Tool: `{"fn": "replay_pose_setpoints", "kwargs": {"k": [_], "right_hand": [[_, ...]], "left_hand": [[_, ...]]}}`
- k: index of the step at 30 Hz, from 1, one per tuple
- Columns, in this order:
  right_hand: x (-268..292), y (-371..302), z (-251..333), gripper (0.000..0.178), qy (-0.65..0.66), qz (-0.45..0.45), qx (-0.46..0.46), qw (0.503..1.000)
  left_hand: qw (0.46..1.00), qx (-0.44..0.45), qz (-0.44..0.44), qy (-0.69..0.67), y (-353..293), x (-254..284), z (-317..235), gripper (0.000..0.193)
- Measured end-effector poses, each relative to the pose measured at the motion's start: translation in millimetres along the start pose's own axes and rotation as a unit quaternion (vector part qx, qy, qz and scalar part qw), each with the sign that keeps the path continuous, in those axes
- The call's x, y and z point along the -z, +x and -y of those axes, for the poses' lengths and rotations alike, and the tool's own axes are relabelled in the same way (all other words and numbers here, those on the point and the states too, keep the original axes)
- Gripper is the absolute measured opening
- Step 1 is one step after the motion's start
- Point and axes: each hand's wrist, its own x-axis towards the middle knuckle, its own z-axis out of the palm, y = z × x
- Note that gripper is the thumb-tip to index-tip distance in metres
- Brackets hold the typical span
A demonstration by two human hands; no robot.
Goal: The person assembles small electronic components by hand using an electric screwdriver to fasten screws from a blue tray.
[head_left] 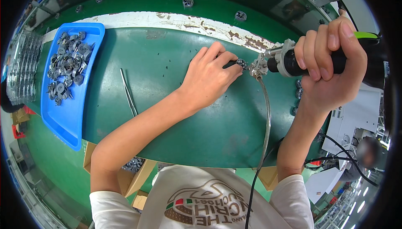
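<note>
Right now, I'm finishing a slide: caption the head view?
Right hand around a black tool, its end by a small part at the left hand; blue tray at left.

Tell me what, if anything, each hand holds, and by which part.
The right hand grips a black tool around its body; the left hand is at a small round part, grip unclear.

floor (56, 160): green, near left | worktable (201, 141): green | ledge (142, 19): white, chipped, far | strip lights (361, 207): lit, near right

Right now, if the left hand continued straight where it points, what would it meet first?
Past the small round part at its fingertips, the left hand would probably meet the metal tool head; depth is unclear.
</note>
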Motion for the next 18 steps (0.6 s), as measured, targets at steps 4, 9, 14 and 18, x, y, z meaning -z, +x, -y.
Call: {"fn": "replay_pose_setpoints", "kwargs": {"k": [4, 9, 14, 18], "right_hand": [[-3, 1, -3, 0.027, -0.007, -0.022, 0.003, 1.000], [-2, 2, -7, 0.031, -0.019, -0.036, -0.004, 0.999], [0, 2, -2, 0.031, -0.010, -0.018, -0.010, 1.000], [16, -7, 43, 0.022, 0.056, 0.023, 0.048, 0.997]], "left_hand": [[1.000, 0.001, -0.002, -0.008, 1, -2, -1, 0.013], [1.000, 0.003, 0.004, -0.008, 3, -3, -2, 0.012], [1.000, 0.004, 0.007, 0.003, 1, -3, -1, 0.012], [1.000, -0.001, 0.015, 0.020, 4, 6, -2, 0.013]]}}
